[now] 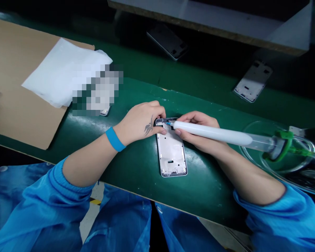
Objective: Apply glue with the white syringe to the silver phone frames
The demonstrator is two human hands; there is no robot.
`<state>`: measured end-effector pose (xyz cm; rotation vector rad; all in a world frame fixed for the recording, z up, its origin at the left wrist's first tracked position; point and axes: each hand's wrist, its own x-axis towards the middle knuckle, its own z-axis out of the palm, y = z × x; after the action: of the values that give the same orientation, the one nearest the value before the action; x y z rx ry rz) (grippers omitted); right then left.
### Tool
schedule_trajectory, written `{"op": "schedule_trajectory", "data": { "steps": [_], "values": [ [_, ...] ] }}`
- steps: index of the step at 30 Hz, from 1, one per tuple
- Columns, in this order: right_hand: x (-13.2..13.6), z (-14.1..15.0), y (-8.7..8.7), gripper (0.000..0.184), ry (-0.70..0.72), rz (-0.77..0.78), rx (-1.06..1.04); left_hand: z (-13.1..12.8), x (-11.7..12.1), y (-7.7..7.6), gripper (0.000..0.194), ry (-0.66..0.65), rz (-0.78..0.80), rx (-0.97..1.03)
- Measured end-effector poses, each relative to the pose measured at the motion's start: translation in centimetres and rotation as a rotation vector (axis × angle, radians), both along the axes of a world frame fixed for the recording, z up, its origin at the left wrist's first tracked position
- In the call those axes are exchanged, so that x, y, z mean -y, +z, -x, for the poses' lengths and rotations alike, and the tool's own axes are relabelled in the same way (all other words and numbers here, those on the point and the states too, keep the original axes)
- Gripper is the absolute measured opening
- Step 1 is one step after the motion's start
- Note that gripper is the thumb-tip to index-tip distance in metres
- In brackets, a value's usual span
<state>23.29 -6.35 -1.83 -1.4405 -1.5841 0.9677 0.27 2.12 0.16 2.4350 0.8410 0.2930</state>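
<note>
Currently, L hand (pixel 140 124) pinches top end of white phone frame (pixel 170 150) on green bench (pixel 136 196); R hand (pixel 196 131) pinches white dispensing syringe (pixel 212 133), tip at frame. 2 more frames (pixel 253 82) lie beyond; clear tubing (pixel 275 147) sits right, cardboard sheet (pixel 23 87) left.

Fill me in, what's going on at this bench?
A person is working on a phone frame lying flat on a green bench. Their left hand steadies its top end, while their right hand holds a large white syringe, its blue tip at that same end. Another frame lies farther off.
</note>
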Motion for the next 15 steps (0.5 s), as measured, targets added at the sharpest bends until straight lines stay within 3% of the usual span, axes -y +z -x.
{"op": "schedule_trajectory", "data": {
  "steps": [15],
  "values": [
    [-0.08, -0.14, 0.57, 0.024, -0.038, 0.028, 0.044, 0.05, 0.05, 0.13, 0.046, 0.012, 0.016, 0.017]
  ]
}}
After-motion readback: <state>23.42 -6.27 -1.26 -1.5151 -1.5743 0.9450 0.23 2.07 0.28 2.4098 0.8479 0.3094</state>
